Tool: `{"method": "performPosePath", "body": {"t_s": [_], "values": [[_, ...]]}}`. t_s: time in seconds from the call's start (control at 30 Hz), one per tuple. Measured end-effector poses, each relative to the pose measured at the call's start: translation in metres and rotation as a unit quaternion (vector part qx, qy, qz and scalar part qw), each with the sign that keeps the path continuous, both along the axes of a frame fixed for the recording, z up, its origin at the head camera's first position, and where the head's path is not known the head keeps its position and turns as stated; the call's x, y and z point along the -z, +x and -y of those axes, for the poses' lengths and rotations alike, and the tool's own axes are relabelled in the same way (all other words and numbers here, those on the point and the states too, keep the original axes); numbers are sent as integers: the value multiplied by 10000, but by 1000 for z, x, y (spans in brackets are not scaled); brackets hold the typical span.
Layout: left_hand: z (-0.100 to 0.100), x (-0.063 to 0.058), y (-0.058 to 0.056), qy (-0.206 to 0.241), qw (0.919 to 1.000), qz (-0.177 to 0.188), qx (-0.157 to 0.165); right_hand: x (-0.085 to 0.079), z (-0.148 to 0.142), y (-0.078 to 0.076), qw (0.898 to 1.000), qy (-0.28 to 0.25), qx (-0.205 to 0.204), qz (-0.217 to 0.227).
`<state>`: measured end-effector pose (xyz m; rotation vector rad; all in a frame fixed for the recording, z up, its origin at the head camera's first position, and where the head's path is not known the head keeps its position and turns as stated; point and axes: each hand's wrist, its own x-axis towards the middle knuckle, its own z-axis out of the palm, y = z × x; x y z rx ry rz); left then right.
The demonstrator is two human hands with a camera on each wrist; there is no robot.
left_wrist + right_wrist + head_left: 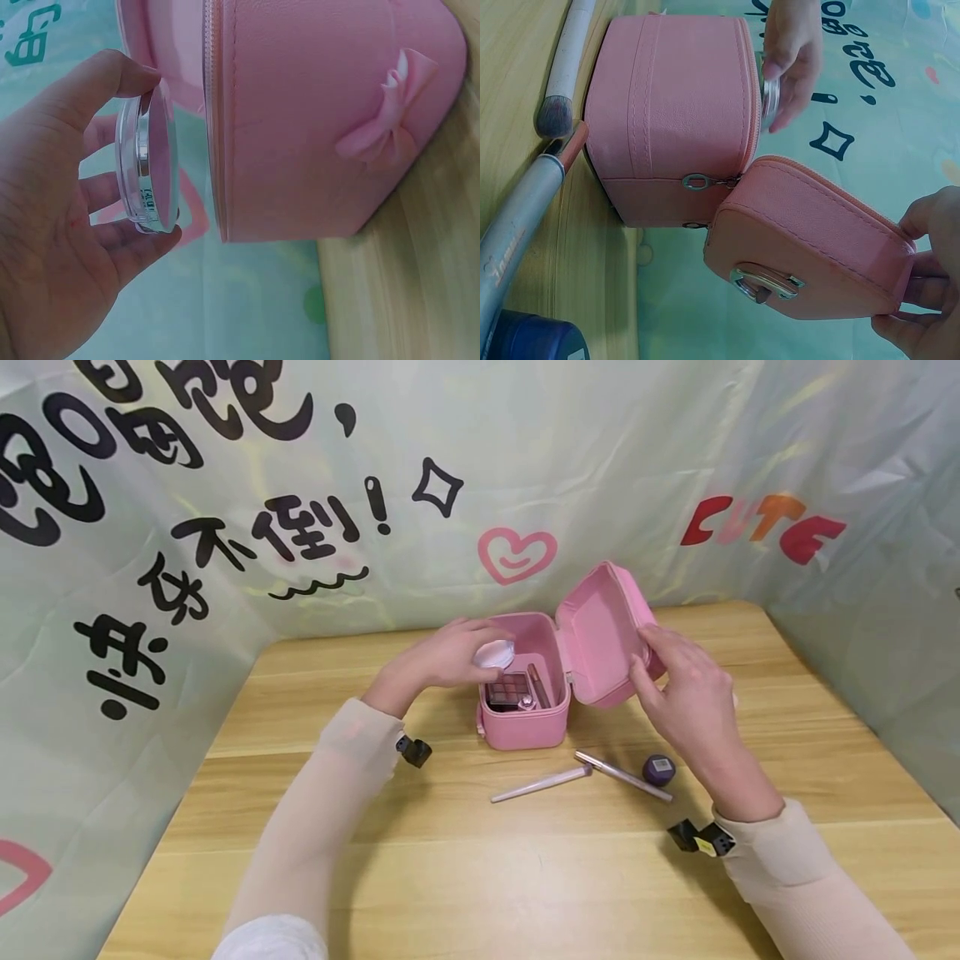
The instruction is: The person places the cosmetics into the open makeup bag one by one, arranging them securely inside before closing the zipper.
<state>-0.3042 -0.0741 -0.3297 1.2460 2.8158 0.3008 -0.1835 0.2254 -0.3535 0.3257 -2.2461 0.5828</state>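
Observation:
My left hand (446,656) pinches a round compact (146,165) by its rim, thumb on one side and fingers on the other. It holds the compact over the mouth of a pink zip makeup case (525,732), apart from the wall in the left wrist view. Inside the case lie a dark eyeshadow palette (507,691), a slim brown tube (538,685) and a small shiny round-topped item (527,702). The case's hinged lid (600,639) stands tilted out to the right. My right hand (693,693) grips the lid's far edge between thumb and fingers.
Two makeup brushes, one pale (542,784) and one silvery (626,777), lie on the wooden table (487,877) before the case. Beside them is a small dark blue jar (659,769). A printed cloth (615,460) hangs behind the table.

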Motion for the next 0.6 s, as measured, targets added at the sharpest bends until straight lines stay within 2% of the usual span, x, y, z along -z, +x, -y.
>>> {"method": "performPosePath", "body": {"t_s": [0.3,0.47,0.6], "values": [[-24,2,-16,-115,9993,287,229,0,0,0,10000,26,19,72],[-35,12,-22,-212,9973,648,287,-1,1,1,10000,7,-1,91],[-43,20,-27,-464,9960,731,201,-1,1,1,9999,-24,25,103]]}}
